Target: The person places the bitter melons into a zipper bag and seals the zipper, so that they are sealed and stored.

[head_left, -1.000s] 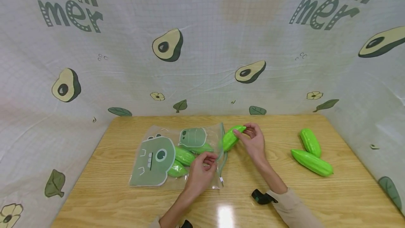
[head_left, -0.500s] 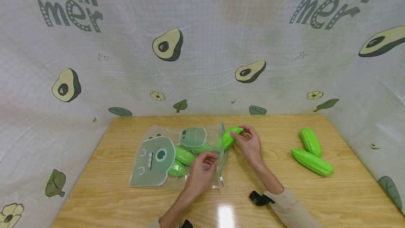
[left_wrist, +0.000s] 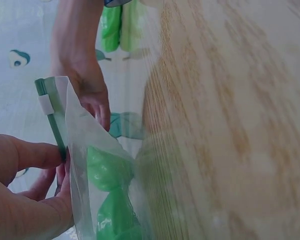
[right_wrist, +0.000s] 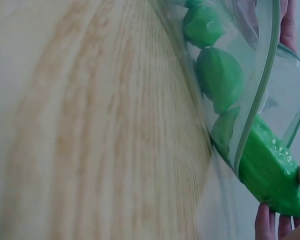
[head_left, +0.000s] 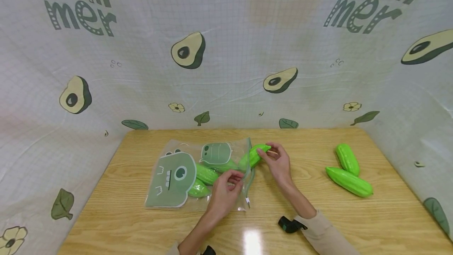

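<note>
A clear zip bag (head_left: 159, 192) with green cartoon prints lies on the table, several glossy green cucumber-like vegetables (head_left: 206, 174) inside it. My left hand (head_left: 225, 192) pinches the bag's mouth at its near side; the left wrist view shows thumb and fingers at the green zip strip (left_wrist: 55, 127), below its white slider (left_wrist: 46, 104). With thumb and fingers, my right hand (head_left: 278, 164) holds another ridged green cucumber-like vegetable (head_left: 257, 154) by its pointed tip. In the right wrist view this vegetable (right_wrist: 270, 167) sits partly within the open mouth, its tip end outside.
Two more green vegetables (head_left: 348, 181) lie touching each other on the right side of the wooden table (head_left: 304, 145). A pale cloth (head_left: 226, 101) printed with avocados and leaves hangs behind the table and along both sides.
My right hand has moved left and slightly toward me, sliding the vegetable further into the bag's mouth. The left hand and the two vegetables at right stay in place.
</note>
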A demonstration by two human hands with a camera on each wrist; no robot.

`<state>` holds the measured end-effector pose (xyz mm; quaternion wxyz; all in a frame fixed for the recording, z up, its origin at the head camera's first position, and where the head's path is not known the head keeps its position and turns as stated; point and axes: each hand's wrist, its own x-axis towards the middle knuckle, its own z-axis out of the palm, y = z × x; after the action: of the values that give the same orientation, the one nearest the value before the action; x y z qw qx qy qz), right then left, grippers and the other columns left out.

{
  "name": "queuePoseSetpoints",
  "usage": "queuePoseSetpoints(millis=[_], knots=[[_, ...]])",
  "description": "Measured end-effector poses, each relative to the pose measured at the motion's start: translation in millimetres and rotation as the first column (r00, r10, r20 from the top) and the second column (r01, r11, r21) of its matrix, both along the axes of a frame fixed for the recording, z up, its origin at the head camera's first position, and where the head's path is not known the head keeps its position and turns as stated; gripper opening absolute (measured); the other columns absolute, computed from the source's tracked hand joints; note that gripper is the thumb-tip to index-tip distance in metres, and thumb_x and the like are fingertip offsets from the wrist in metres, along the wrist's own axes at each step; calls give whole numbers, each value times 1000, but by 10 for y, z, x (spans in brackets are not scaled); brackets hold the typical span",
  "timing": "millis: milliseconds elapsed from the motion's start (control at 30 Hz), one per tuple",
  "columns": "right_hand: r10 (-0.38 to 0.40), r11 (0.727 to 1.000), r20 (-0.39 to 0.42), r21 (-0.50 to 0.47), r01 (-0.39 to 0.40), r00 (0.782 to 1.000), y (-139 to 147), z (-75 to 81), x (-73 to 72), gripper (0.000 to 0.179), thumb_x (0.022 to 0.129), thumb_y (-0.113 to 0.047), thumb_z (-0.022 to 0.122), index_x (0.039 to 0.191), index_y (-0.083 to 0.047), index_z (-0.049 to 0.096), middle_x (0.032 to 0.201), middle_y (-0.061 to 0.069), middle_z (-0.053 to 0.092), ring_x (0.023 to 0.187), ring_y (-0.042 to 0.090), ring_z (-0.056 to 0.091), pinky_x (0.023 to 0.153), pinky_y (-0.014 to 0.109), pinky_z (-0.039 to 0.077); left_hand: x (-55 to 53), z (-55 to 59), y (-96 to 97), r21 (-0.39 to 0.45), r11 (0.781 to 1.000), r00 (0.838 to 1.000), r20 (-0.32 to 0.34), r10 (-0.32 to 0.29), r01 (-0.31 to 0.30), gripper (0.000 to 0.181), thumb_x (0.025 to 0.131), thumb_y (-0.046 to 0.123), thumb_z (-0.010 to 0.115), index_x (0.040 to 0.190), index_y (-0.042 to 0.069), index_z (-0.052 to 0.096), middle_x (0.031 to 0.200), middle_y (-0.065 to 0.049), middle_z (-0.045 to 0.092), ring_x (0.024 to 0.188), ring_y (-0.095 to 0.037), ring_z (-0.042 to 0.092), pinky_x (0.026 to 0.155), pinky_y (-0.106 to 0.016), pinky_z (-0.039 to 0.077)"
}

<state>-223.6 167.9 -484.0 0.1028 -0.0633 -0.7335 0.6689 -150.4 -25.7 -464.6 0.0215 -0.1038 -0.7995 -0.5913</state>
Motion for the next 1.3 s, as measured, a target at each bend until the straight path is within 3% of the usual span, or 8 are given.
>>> queuePoseSetpoints(millis=[300, 567, 733, 1033, 1300], knots=[[58, 998, 52, -31, -57, 997, 11, -18, 69, 50, 95, -17, 76, 135, 2, 53, 131, 17, 57, 113, 26, 61, 85, 17, 55, 10, 15, -5, 6, 1000, 1000, -14, -8, 8, 12, 92, -5, 70, 101, 3, 72, 95, -6, 70, 90, -20, 66, 78, -28, 58], [105, 994, 43, -36, -104, 994, 27, -32, 110, 51, 94, -19, 77, 135, 0, 53, 133, 14, 54, 115, 25, 60, 87, 19, 56, 17, 12, -8, 1, 1000, 1000, -22, -8, 8, 14, 92, -6, 69, 100, 5, 72, 97, -7, 71, 90, -20, 67, 77, -28, 58], [117, 993, 52, -33, -116, 992, 30, -31, 118, 51, 95, -23, 77, 135, -2, 54, 136, 13, 53, 117, 25, 59, 88, 18, 55, 13, 10, -9, -9, 1000, 1000, -17, -5, 5, 15, 92, -6, 69, 100, 6, 73, 98, -6, 71, 90, -18, 67, 79, -29, 59], [111, 993, 64, -36, -109, 992, 23, -25, 142, 46, 92, -16, 79, 129, 0, 56, 131, 17, 57, 115, 27, 61, 88, 19, 55, 12, 13, -21, -20, 999, 1000, -8, -27, 27, 18, 93, -6, 67, 102, 7, 73, 103, -6, 71, 94, -20, 67, 81, -30, 58], [129, 989, 72, -77, -124, 989, 0, -43, 148, 41, 92, -10, 79, 124, 3, 57, 127, 18, 59, 105, 17, 66, 87, 21, 56, 12, 35, -28, -20, 999, 999, 1, -44, 44, 17, 94, -6, 67, 103, 6, 74, 101, -6, 70, 94, -19, 66, 83, -30, 58]])
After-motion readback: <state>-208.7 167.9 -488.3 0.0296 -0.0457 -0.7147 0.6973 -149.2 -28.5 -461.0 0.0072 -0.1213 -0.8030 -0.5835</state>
